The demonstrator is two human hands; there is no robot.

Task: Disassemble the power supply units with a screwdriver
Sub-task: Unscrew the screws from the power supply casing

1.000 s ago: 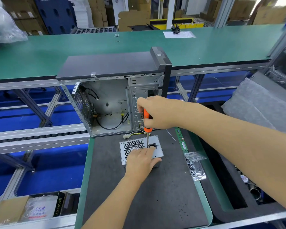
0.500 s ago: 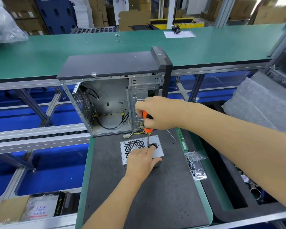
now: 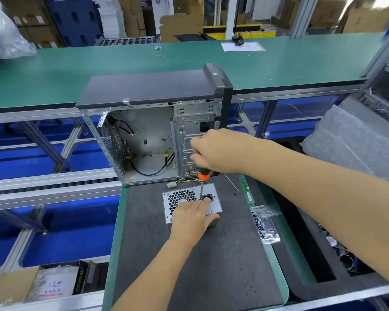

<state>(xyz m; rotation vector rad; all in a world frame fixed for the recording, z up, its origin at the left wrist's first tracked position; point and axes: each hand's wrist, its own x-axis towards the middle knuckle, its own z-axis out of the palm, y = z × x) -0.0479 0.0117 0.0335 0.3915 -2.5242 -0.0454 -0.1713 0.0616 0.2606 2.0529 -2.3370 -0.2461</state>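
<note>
A grey metal power supply unit (image 3: 179, 198) with a honeycomb fan grille lies on the dark foam mat (image 3: 211, 265). My left hand (image 3: 192, 218) presses down on its near side and grips it. My right hand (image 3: 218, 151) is closed around an orange-and-black screwdriver (image 3: 203, 177), held upright. The thin shaft comes down on the unit's top face beside the black power socket (image 3: 208, 197). Yellow and black wires with a white plug (image 3: 171, 184) trail from the unit's far edge.
An open computer case (image 3: 153, 131) stands just behind the unit. A green memory stick (image 3: 245, 189) and a clear bag of screws (image 3: 264, 224) lie right of the unit. A green conveyor (image 3: 121, 63) runs across the back. Grey foam wrap (image 3: 350, 142) sits at right.
My right hand has turned on the screwdriver handle, so less of the orange grip shows. The shaft stays on the same spot and my left hand has not moved.
</note>
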